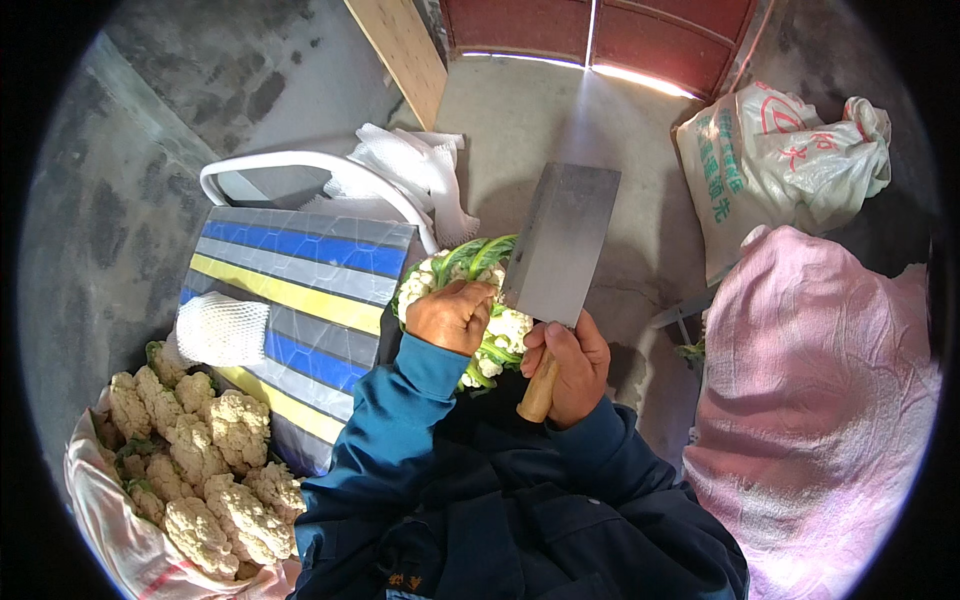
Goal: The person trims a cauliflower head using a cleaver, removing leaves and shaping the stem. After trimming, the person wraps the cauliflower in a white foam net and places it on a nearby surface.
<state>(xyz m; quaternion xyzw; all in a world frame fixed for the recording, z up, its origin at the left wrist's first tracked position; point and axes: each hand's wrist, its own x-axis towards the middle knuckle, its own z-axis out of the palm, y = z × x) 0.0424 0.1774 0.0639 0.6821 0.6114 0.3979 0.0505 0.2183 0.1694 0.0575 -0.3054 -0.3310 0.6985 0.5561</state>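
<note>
My right hand [576,369] grips the light wooden handle of a cleaver [566,240], whose broad steel blade points up and away from me. In front of my body lies a cauliflower [508,330] with green leaves and stalks around its rim. My left hand [451,315] rests on its left part, fingers curled; whether they grip a piece of it cannot be seen. The lower edge of the blade is close to the right side of the cauliflower.
A striped board [300,281] at left carries a white foam net [223,328]. Trimmed cauliflowers [236,427] fill a cloth-lined container at lower left. More foam netting [412,169] lies behind the board. At right are a pink cloth [802,390] and a printed white sack [757,157].
</note>
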